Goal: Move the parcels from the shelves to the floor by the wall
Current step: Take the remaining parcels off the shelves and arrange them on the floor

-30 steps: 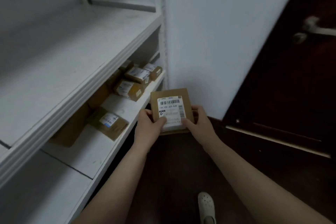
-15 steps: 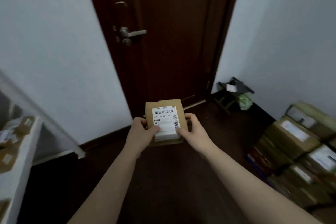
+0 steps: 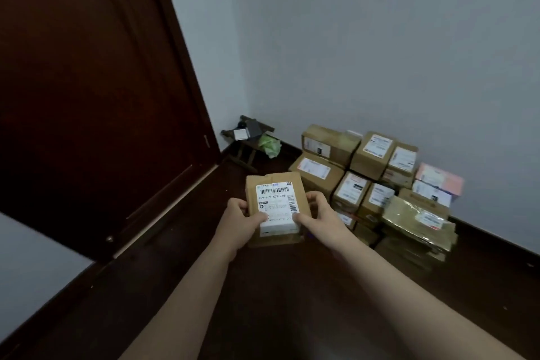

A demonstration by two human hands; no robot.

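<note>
Left hand (image 3: pixel 242 219) and right hand (image 3: pixel 318 213) each pinch a side of the parcel (image 3: pixel 273 181), held in the air, long axis pointing away; the stack (image 3: pixel 377 184) at the floor's (image 3: pixel 263 301) wall (image 3: pixel 380 52) edge lies ahead-right, nearer the right hand.

This looks like a plain room in a home, used for storing parcels. Right of the dark wooden door (image 3: pixel 87 96), a small stool (image 3: pixel 245 152) fills the corner. Farther right, labelled cardboard parcels (image 3: pixel 371 155) are stacked against the pale wall (image 3: pixel 380 52) on the dark floor (image 3: pixel 277 301).
</note>
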